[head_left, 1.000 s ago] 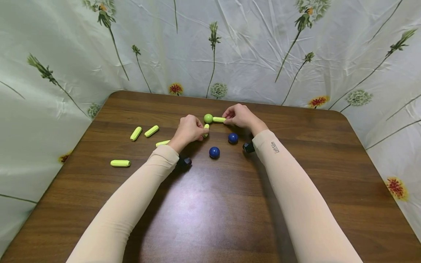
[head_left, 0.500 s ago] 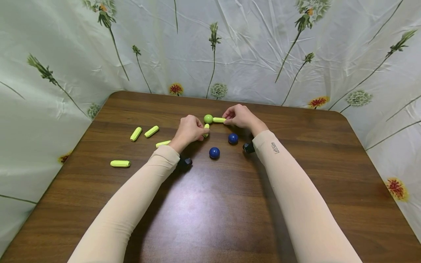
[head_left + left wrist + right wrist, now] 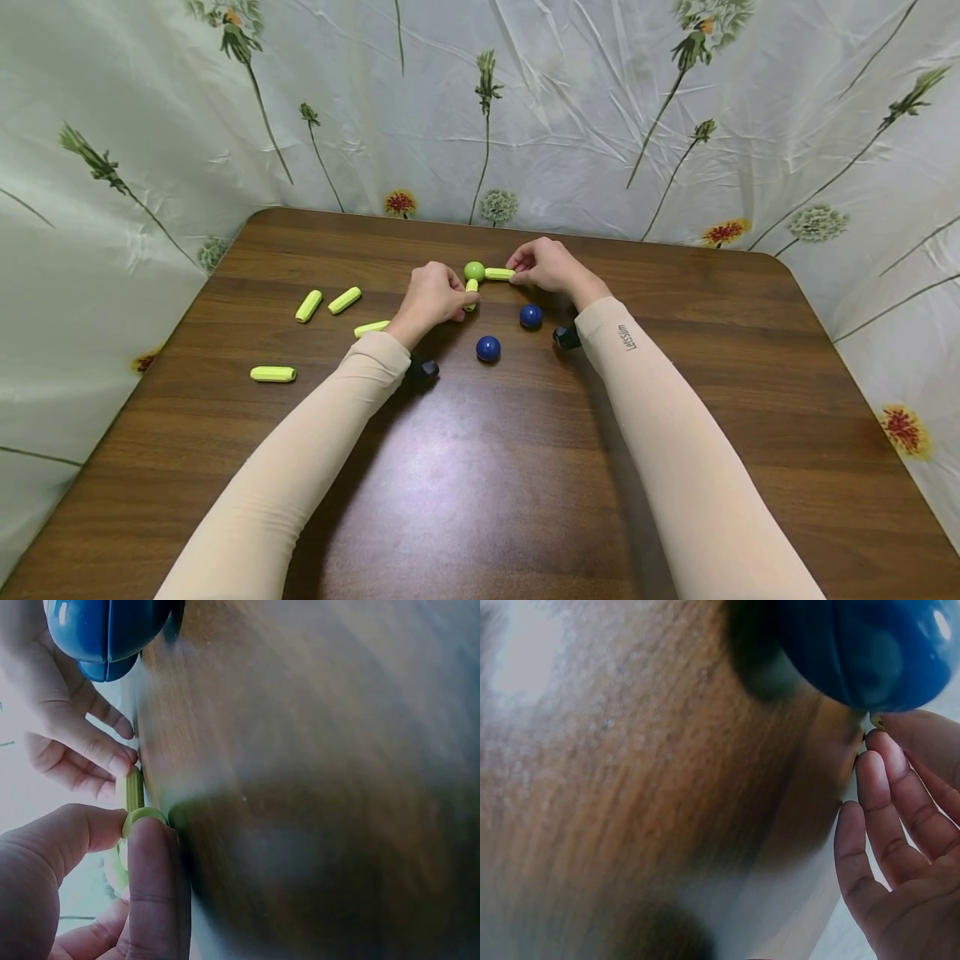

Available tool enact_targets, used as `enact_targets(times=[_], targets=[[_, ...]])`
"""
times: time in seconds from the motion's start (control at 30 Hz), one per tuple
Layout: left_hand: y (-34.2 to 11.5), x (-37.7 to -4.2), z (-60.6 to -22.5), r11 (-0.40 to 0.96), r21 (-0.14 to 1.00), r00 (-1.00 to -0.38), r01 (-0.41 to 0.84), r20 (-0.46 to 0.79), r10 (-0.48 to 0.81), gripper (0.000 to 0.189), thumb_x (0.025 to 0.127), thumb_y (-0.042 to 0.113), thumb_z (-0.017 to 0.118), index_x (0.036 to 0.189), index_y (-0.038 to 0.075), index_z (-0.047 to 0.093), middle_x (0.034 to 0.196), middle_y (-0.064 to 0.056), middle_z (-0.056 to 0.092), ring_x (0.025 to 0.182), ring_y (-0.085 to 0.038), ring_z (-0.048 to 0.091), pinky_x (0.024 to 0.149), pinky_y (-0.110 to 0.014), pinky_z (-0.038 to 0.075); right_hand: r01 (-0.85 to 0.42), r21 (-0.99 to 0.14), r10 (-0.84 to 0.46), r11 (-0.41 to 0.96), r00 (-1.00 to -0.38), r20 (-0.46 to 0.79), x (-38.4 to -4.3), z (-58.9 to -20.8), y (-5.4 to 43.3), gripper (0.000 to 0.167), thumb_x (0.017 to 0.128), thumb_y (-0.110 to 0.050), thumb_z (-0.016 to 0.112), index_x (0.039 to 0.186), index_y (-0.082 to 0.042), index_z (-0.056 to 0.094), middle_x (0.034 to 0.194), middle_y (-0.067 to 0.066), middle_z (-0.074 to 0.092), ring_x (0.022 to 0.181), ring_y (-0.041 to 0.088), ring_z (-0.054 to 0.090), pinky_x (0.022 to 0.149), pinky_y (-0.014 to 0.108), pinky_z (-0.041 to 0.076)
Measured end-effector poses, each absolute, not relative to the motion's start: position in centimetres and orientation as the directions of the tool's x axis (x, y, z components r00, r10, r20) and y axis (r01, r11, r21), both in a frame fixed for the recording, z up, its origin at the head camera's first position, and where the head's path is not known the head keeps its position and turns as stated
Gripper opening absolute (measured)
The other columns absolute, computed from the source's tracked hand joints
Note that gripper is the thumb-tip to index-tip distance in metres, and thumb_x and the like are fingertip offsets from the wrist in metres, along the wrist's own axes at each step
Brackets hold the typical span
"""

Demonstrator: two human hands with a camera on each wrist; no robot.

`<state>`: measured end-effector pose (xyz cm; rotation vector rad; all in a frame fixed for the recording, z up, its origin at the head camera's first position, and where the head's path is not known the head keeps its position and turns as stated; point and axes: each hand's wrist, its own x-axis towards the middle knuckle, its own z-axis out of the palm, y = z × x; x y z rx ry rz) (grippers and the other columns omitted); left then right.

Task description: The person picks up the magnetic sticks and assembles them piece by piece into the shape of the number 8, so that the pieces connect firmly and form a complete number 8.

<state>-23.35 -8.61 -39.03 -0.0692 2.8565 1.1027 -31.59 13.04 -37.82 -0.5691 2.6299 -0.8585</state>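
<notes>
Between thumb and fingers, my left hand (image 3: 432, 297) pinches a short yellow-green stick (image 3: 472, 287), whose far end meets a green ball (image 3: 474, 271). My right hand (image 3: 548, 264) pinches the right end of a second yellow-green stick (image 3: 498, 273); its left end touches the same ball. In the left wrist view, the left hand's thumb and finger close round a stick end (image 3: 142, 817), with the right hand (image 3: 75, 727) behind. A blue ball (image 3: 877, 652) largely hides the right hand's stick in the right wrist view.
Two blue balls, one nearer (image 3: 488, 348) and one farther (image 3: 530, 316), lie between the forearms. Several loose sticks, among them a front one (image 3: 273, 374), lie to the left; the left wrist partly covers another (image 3: 371, 328). A flowered curtain (image 3: 585, 125) hangs behind the brown table (image 3: 465, 517).
The stick in the left hand and the green ball have shifted very slightly against each other and now meet. Both hands stay almost still.
</notes>
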Motion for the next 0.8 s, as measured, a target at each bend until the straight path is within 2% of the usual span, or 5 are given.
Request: enact_targets(times=[0.23,0.8], targets=[[-8.51,-23.32,-38.98,0.738,0.671,-0.995,-0.073,-0.101,-0.007,0.025,0.095,0.031,0.082,0.078,0.013,0.081,0.062,0.0,0.076,0.056,-0.009,0.072,0.064,-0.024,0.05,-0.275,-0.612,-0.461,0.742,-0.871,-0.168,-31.54,-37.71,13.04,0.018,0.099,-0.012,0.078,0.115,-0.003,0.077,0.108,0.012,0.077,0.097,0.021,0.067,0.081,0.025,0.05],[-8.53,-23.12,-39.03,0.746,0.663,-0.995,-0.064,-0.1,0.003,0.026,0.095,0.033,0.082,0.078,0.014,0.082,0.062,0.0,0.076,0.058,-0.009,0.072,0.073,-0.029,0.053,-0.269,-0.616,-0.458,0.741,-0.872,-0.171,-31.49,-37.83,13.03,0.019,0.099,-0.012,0.077,0.116,-0.003,0.077,0.11,0.013,0.077,0.101,0.024,0.069,0.089,0.031,0.054]])
